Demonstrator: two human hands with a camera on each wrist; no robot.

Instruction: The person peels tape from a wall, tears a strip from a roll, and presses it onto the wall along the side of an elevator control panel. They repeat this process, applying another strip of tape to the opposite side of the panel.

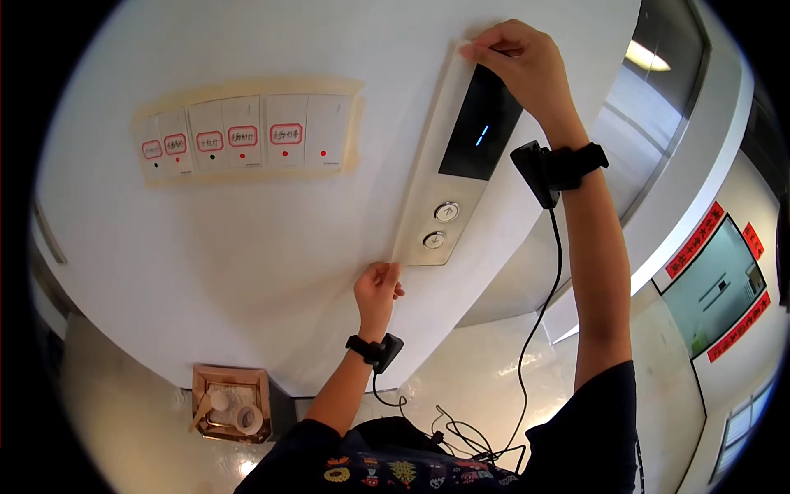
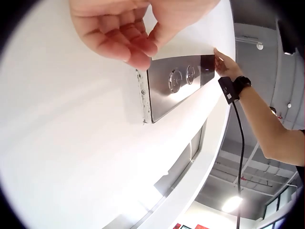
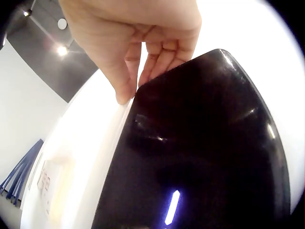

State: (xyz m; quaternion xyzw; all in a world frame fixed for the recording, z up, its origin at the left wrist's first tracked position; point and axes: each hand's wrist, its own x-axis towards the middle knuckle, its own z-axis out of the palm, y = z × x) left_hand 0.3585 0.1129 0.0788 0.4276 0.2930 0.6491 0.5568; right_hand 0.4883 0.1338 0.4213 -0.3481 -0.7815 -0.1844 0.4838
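Note:
A metal call panel [image 1: 417, 226] with a black screen [image 1: 473, 132] and two round arrow buttons [image 1: 446, 212] is on the white wall. My left hand [image 1: 378, 292] is at its lower left corner. In the left wrist view, thumb and fingertips of that hand [image 2: 126, 31] pinch at the corner of the panel [image 2: 162, 100], whose side edge shows. At the top left corner, my right hand [image 1: 535, 70] pinches the panel's edge. The right wrist view shows this hand [image 3: 138, 43] with its thumb beside the dark screen [image 3: 200, 124] and its fingers behind the top edge.
Labelled switches [image 1: 286, 136] framed with tape are left of the panel. Below stands a bin with a tray top [image 1: 202, 387] holding a cup [image 1: 247, 418]. Cables [image 1: 469, 445] from the wrist cameras hang near my body. A glass door [image 1: 716, 288] with red banners is at the right.

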